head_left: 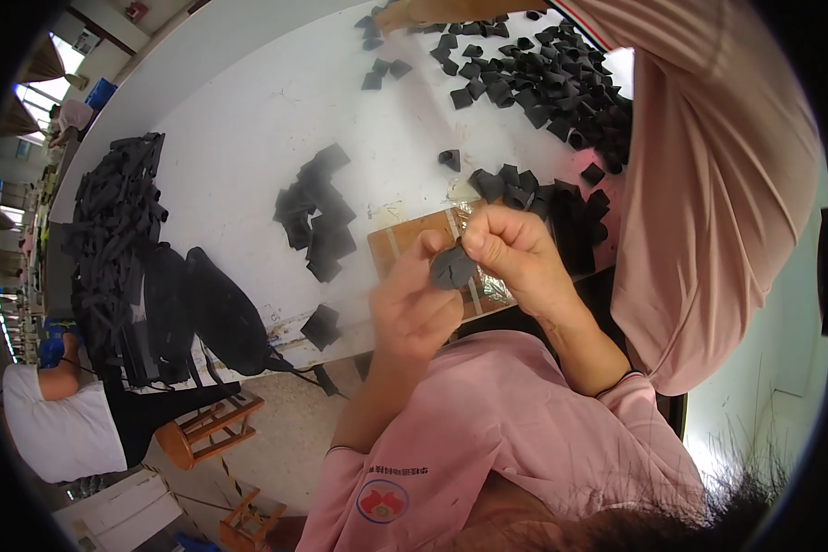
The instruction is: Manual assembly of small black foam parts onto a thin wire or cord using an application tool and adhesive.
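Observation:
Both my hands meet over a wooden board (400,241) at the table's near edge. Between them is a small dark grey fabric piece (451,270), which looks folded or gathered. My left hand (416,302) has its fingers closed at the piece's left side. Thumb and fingertips of my right hand (515,250) pinch its upper right edge. Left of the board lie overlapping flat black fabric pieces (322,207), with a single one (321,327) nearer the edge. Just beyond my right hand is a cluster of folded black pieces (515,187).
A large heap of folded black pieces (547,78) covers the far right of the white table (221,120). Black strips (115,221) and long dark fabric items (225,299) lie left. Another person's pink sleeve (708,175) and hand (405,14) reach across. Wooden stools (207,428) stand lower left.

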Action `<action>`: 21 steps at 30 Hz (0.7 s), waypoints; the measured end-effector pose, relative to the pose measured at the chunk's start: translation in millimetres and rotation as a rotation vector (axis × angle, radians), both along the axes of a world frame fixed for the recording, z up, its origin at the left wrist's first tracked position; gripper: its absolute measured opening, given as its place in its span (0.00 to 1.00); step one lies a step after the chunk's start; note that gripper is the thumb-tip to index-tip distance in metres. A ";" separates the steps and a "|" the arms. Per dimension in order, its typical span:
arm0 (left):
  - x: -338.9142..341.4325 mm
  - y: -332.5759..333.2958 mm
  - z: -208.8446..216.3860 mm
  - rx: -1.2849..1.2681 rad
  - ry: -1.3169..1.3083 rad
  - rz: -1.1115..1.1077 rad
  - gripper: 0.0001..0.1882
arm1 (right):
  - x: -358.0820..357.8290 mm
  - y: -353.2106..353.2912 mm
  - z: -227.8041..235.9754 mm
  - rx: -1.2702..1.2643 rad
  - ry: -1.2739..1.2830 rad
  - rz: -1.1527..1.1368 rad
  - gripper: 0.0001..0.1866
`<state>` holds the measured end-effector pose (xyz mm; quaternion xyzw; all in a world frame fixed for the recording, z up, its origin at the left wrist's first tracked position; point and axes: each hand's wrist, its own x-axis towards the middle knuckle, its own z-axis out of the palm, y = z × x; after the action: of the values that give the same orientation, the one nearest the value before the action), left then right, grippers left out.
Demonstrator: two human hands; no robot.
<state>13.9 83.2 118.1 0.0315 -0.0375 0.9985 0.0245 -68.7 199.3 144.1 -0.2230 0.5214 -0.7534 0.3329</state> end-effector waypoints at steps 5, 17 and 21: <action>-0.7 -7.8 -30.5 -0.231 -0.166 0.073 0.11 | -23.1 -1.8 -32.8 0.025 -0.281 0.208 0.12; -12.4 -1.8 12.4 -1.714 -0.150 0.837 0.18 | -15.9 8.1 -25.4 0.286 0.556 -0.248 0.13; -12.5 -0.7 11.6 -1.832 -0.001 0.781 0.08 | -0.9 15.4 -16.6 0.189 0.829 -0.334 0.18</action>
<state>1.4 82.4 129.7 0.0102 0.7609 0.5799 -0.2909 -69.6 214.7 127.5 -0.3871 0.7057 -0.5933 -0.0112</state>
